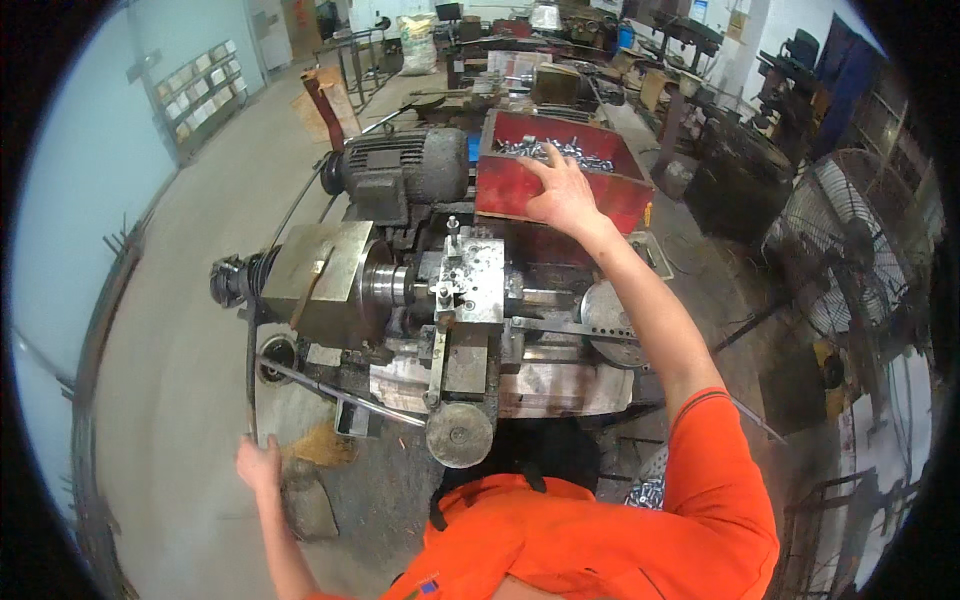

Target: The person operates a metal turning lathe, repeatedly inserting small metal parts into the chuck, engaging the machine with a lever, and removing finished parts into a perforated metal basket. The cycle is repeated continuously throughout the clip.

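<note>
My left hand (258, 463) is closed around the lower end of a long dark lever (251, 375). The lever hangs beside the belt pulley at the left end of a small lathe. My right hand (562, 190) reaches over the near wall of a red metal bin (510, 185), fingers apart and stretched toward the small shiny metal parts (590, 160) inside. No part shows clearly in its fingers. The lathe's chuck (388, 284) and its tool post (472, 280) lie between my two arms.
A finned electric motor (405, 165) stands behind the headstock (318, 270). A round handwheel (459, 435) sits close to my body. At the right stands a large caged fan (840, 240). More metal parts (647, 493) lie in a container below my right arm.
</note>
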The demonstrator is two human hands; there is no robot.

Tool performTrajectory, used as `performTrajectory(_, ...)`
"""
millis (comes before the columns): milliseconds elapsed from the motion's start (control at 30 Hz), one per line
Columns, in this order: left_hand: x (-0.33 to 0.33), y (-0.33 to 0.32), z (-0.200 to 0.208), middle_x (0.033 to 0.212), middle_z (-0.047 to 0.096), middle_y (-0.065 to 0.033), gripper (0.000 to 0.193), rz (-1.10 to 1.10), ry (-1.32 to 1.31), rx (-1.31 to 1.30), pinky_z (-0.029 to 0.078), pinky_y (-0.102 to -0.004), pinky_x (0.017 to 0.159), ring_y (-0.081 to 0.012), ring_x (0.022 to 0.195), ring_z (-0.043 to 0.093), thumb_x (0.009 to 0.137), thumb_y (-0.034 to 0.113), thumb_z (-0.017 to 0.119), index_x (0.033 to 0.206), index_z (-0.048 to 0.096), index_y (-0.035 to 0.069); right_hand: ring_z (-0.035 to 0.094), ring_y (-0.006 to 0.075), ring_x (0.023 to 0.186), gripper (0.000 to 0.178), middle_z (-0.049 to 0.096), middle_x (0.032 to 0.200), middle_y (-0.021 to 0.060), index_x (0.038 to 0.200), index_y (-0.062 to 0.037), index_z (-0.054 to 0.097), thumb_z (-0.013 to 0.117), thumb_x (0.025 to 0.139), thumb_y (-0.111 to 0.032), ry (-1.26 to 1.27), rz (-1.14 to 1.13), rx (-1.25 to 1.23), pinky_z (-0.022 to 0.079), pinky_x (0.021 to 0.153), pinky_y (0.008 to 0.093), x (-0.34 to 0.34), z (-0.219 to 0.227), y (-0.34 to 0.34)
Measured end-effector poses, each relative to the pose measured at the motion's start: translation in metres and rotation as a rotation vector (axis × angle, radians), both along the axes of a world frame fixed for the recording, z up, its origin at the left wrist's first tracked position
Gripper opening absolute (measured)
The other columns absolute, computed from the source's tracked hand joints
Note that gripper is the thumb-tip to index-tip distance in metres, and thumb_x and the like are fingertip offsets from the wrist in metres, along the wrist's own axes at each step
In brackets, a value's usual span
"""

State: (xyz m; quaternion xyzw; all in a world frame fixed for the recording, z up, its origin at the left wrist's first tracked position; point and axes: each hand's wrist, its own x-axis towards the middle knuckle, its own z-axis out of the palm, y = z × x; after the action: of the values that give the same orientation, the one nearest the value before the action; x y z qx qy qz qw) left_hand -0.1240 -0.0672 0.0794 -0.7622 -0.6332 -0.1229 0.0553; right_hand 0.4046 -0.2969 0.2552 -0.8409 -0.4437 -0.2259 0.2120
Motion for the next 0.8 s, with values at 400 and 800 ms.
performTrajectory(400,0.160,-0.049,0.007,0.068,0.064,-0.0127,0.020,-0.889,-0.453,-0.260,0.046,-0.0312,0.059,-0.0238,0.059,0.060,0.086,0.020,0.061,0.089,0.064,0.001,0.063,0.0258,0.081,0.044,0.063,0.102,0.0166,0.100,-0.0008,0.064,0.057,0.057,-0.011,0.465,0.020,0.068,0.050,0.073,0.0329,-0.027,-0.104,-0.200)
performTrajectory(800,0.204,-0.022,-0.059,0.072,0.061,-0.0049,0.012,-0.987,-0.475,-0.507,0.044,-0.0263,0.054,-0.0107,0.061,0.054,0.087,0.007,0.055,0.091,0.061,-0.003,0.064,0.0310,0.083,0.030,0.066,0.087,0.0145,0.086,-0.0120,0.071,0.061,0.060,-0.022,0.857,-0.928,-0.550,0.052,0.078,0.0372,-0.149,-0.341,-0.518)
